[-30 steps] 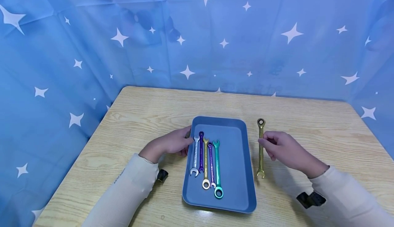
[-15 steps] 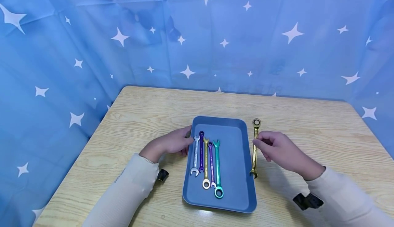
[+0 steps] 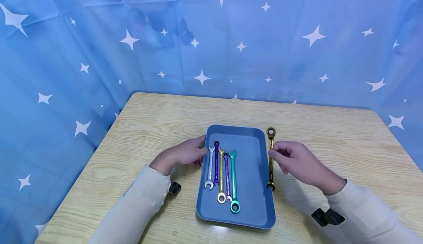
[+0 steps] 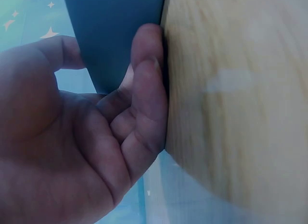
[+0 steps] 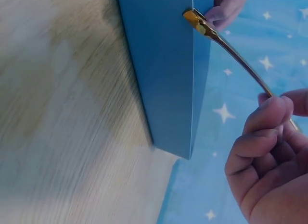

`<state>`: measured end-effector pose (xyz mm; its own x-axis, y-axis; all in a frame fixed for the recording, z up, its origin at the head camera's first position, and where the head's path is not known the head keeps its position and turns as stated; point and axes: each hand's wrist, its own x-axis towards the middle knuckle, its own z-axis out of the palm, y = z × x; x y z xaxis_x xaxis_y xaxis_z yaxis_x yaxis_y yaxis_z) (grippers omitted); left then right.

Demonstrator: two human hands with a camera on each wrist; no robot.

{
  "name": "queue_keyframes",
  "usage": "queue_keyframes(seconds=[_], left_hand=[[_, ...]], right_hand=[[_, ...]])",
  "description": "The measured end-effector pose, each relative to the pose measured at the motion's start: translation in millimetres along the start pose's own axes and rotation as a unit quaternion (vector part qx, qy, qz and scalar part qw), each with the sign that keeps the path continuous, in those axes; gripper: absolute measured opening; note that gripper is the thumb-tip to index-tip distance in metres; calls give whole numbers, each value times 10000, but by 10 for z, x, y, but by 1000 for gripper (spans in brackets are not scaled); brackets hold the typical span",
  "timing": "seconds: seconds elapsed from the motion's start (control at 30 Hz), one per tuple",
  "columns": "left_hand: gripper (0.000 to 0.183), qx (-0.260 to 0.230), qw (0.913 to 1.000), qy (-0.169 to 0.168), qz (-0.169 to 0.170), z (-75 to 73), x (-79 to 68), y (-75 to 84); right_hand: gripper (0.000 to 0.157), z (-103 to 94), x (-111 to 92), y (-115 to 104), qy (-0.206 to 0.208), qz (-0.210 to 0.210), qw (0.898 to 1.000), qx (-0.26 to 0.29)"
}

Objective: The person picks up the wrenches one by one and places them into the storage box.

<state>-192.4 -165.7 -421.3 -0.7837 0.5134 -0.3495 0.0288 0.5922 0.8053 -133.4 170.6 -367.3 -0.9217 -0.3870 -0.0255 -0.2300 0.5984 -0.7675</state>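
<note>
My right hand (image 3: 299,163) pinches a gold combination wrench (image 3: 271,170) near its middle, between thumb and fingers. It hangs lengthwise over the right rim of the blue tray (image 3: 252,185), ratchet ring end at the far side. In the right wrist view the wrench (image 5: 240,63) slants up across the tray's rim. My left hand (image 3: 185,153) holds the tray's left side, thumb over the rim and curled fingers against the outer wall. Inside lie a silver wrench (image 3: 209,167), a purple one (image 3: 216,163), another gold one (image 3: 221,174), a second purple one (image 3: 227,178) and a green one (image 3: 233,178).
The tray stands on a light wooden table (image 3: 158,115). A blue curtain (image 3: 211,53) with white stars hangs behind and to the sides. Bare tray floor shows to the right of the green wrench.
My right hand has carried the gold wrench leftward, from over the table to the tray's right rim. My left hand, the tray and the wrenches in it have stayed put.
</note>
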Motion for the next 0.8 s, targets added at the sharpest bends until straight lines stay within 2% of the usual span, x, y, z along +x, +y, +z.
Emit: queue_keyframes(seconds=[0.4,0.8], left_hand=[[57,9,10000,0,-52,1,6,14],[57,-53,10000,-28,-28,4,6,3]], right_hand=[[40,35,18,-5,-96,-104,9991,395],[38,228,72,-31,-536,217,9964,624]])
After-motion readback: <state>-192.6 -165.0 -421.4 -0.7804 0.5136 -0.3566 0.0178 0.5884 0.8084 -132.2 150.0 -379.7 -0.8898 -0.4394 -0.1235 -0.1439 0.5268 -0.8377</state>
